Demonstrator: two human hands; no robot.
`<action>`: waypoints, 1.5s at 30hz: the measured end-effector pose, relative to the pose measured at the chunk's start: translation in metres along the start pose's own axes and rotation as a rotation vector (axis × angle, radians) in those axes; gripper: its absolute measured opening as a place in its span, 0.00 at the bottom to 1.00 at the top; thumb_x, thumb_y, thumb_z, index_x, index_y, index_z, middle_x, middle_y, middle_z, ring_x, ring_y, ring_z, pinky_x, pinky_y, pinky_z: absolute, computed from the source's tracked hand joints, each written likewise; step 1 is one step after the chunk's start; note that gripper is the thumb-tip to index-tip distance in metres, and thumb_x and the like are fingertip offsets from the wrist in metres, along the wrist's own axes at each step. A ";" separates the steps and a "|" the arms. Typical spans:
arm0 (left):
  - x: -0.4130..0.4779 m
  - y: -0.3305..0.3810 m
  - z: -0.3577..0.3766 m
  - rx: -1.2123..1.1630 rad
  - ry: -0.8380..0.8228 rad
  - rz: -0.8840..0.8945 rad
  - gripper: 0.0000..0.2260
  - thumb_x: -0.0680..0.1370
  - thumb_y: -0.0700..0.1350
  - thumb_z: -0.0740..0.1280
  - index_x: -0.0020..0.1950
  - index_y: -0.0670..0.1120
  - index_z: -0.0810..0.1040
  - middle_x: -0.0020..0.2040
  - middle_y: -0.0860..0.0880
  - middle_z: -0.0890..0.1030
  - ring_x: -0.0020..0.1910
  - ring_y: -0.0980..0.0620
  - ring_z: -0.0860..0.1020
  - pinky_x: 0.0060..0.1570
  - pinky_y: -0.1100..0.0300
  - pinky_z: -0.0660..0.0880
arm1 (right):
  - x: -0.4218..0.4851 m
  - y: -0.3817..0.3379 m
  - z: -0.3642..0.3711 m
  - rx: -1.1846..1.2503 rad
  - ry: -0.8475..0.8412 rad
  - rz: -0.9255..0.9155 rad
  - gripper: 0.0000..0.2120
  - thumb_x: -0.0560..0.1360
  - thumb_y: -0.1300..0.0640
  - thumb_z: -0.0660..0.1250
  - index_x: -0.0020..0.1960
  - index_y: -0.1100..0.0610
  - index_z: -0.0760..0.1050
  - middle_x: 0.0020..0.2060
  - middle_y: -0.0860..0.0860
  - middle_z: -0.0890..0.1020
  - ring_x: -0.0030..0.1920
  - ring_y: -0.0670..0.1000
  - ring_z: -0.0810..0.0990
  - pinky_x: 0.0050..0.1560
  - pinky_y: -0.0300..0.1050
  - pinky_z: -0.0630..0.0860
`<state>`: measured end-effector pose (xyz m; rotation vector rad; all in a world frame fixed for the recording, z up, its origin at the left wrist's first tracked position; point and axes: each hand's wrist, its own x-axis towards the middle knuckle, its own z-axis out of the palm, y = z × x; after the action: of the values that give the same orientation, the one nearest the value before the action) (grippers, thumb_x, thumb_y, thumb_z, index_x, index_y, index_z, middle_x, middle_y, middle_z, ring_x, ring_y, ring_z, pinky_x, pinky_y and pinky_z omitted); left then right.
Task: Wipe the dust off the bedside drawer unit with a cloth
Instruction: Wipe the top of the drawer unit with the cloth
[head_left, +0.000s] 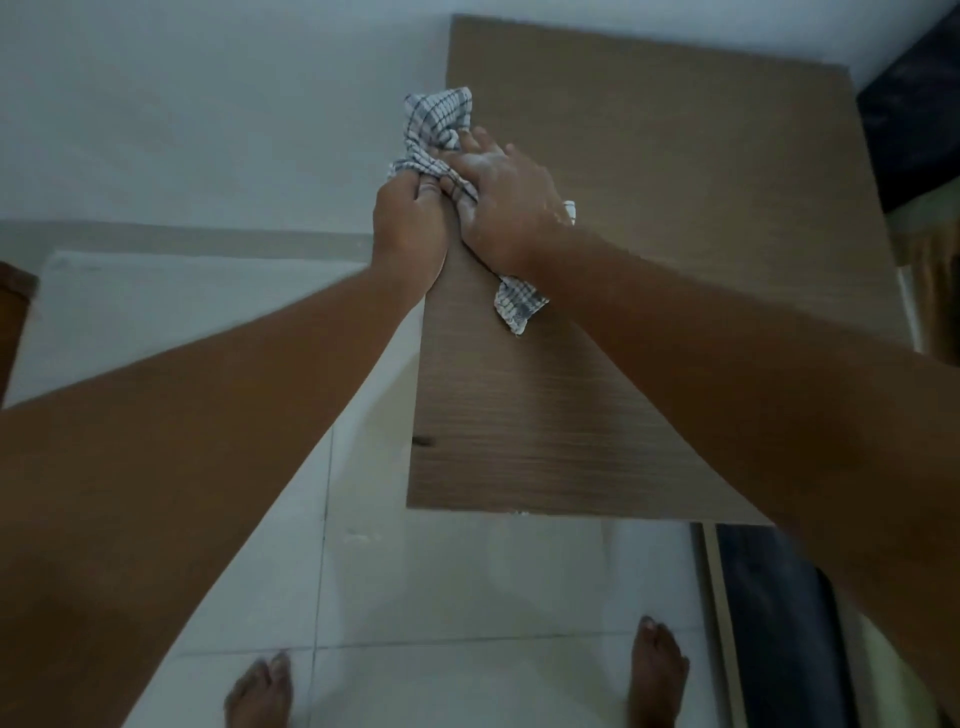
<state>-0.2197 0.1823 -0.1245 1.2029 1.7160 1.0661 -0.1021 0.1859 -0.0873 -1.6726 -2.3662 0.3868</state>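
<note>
The bedside drawer unit (649, 218) shows its brown wood-grain top from above, filling the middle and right of the view. A white cloth with a dark check pattern (436, 122) lies crumpled at the top's left edge. My left hand (410, 228) grips a bunch of the cloth at that edge. My right hand (506, 200) presses down on the cloth beside it, fingers spread over the fabric. One corner of the cloth sticks out below my right wrist.
A white wall (208, 104) stands behind and to the left of the unit. Pale floor tiles (415, 597) lie below, with my bare feet (260, 691) at the bottom. A dark bed edge (914, 119) sits at the right.
</note>
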 end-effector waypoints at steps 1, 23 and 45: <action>-0.007 -0.003 -0.002 -0.017 0.001 0.001 0.12 0.83 0.40 0.58 0.50 0.38 0.80 0.50 0.41 0.83 0.48 0.49 0.79 0.52 0.51 0.76 | -0.008 -0.003 0.000 0.008 -0.006 0.004 0.20 0.83 0.52 0.56 0.75 0.48 0.65 0.77 0.52 0.64 0.78 0.52 0.59 0.77 0.50 0.55; -0.177 -0.045 -0.061 -0.187 -0.095 -0.021 0.19 0.83 0.33 0.58 0.37 0.52 0.74 0.34 0.55 0.76 0.31 0.68 0.73 0.33 0.74 0.69 | -0.168 -0.073 0.020 0.079 -0.059 -0.049 0.27 0.77 0.63 0.62 0.76 0.55 0.64 0.76 0.57 0.65 0.79 0.57 0.58 0.78 0.51 0.47; -0.274 -0.137 -0.048 -0.255 0.241 0.450 0.11 0.80 0.43 0.62 0.58 0.42 0.80 0.51 0.60 0.84 0.50 0.65 0.80 0.52 0.71 0.75 | -0.292 -0.063 0.062 -0.032 0.253 -0.391 0.24 0.85 0.59 0.42 0.68 0.55 0.75 0.67 0.57 0.78 0.71 0.56 0.73 0.74 0.54 0.66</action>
<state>-0.2355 -0.1176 -0.2005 1.3701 1.4512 1.7041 -0.0819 -0.1154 -0.1319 -1.1471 -2.4337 0.0622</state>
